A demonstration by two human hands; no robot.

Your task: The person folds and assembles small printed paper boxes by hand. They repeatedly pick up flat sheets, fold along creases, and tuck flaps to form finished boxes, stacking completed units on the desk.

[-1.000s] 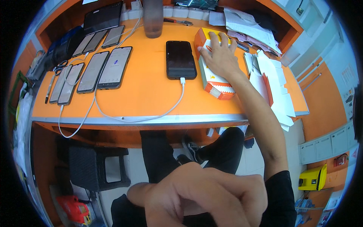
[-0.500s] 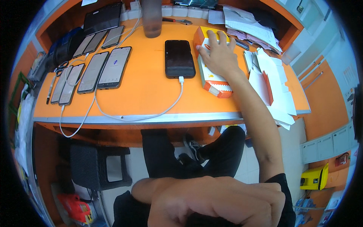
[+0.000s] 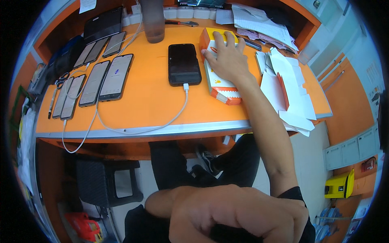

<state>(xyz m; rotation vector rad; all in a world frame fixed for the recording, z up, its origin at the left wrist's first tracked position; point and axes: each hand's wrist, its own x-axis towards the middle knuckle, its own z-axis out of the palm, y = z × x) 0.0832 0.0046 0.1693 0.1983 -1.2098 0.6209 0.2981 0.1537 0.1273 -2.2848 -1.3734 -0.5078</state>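
My right hand point(image 3: 230, 60) lies palm down on a stack of thin orange, white and yellow folded cartons point(image 3: 221, 87), fingers spread over its far yellow end and thumb along its left edge. The stack's layers show at the near end. Left of it is a black smartphone point(image 3: 184, 65) with a dark screen and a white charging cable point(image 3: 184, 103) plugged into its near end. Close to the camera, at the bottom, my left hand point(image 3: 239, 210) is curled into a loose fist. Nothing shows in it, though its palm is partly hidden.
Several phones point(image 3: 116, 77) lie on the left of the orange desk point(image 3: 142, 107), some wired, beside scissors point(image 3: 62, 79) and a pen point(image 3: 52, 103). A tall tumbler point(image 3: 154, 24) and pliers point(image 3: 182, 23) stand farther back. White card sheets point(image 3: 289, 91) overhang the right edge. A black stool point(image 3: 107, 180) is below.
The whole view has shifted a little, so the desk things appear slightly farther left. My right hand stays on the carton stack, and my left hand remains curled.
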